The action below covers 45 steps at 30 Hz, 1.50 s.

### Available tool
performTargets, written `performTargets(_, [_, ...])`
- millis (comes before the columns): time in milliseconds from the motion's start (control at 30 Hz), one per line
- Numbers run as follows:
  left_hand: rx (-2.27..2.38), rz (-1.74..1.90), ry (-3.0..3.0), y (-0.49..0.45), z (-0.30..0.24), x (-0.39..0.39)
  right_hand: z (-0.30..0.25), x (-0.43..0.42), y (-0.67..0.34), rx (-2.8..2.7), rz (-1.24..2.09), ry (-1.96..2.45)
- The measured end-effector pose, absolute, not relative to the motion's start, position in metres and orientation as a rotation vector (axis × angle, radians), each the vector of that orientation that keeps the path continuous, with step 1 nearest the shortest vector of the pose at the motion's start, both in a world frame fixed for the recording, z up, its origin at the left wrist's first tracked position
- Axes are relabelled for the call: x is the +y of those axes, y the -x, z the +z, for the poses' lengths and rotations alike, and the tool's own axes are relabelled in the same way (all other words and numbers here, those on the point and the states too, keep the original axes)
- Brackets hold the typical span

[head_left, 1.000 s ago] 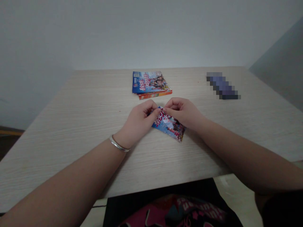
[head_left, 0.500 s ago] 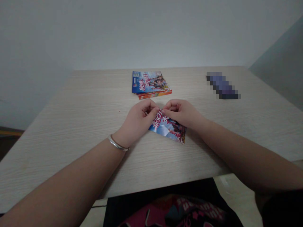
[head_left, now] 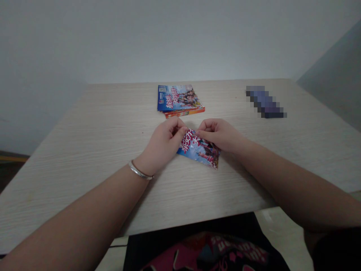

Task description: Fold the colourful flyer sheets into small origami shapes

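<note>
A glossy printed leaflet (head_left: pixel 199 149), blue with red-and-white lettering and a castle picture, is held just above or on the table in front of me. Its far edge is pinched by my left hand (head_left: pixel 168 138), thumb on top and fingers curled behind. My right hand (head_left: pixel 218 133) grips the same edge farther right in a similar pinch. The fingertips of both hands are partly hidden behind the paper. I cannot tell whether the leaflet is folded. Beyond my hands lies a stack of similar leaflets (head_left: pixel 180 98), with orange edges showing beneath the top one.
A dark, pixelated flat object (head_left: pixel 265 102) rests on the right rear of the pale wood-grain table (head_left: pixel 93 146). A grey wall (head_left: pixel 180 41) rises behind the table. The table's front edge runs close to my lap.
My thumbs have moved slightly apart along the leaflet's far edge, so more lettering shows between them. The leaflet's near right corner has shifted a little up and left.
</note>
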<state>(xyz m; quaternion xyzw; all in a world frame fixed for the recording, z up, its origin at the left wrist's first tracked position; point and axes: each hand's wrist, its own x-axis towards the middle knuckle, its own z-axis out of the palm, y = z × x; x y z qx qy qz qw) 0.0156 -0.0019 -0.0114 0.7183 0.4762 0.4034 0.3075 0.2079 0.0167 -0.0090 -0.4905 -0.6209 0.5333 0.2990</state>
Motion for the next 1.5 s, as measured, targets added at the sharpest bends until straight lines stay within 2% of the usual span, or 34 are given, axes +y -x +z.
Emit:
performTargets(867, [1.303, 1.146, -1.870, -0.0118, -0.0159, 0.0021, -0.0092, 0.0193, -0.2097, -1.376, 1.563, 1.246])
performTargets(1500, [1.199, 1.043, -1.802, -0.0147, -0.0180, 0.0032, -0.0146, 0.0213, -0.2090, -1.672, 1.363, 1.197])
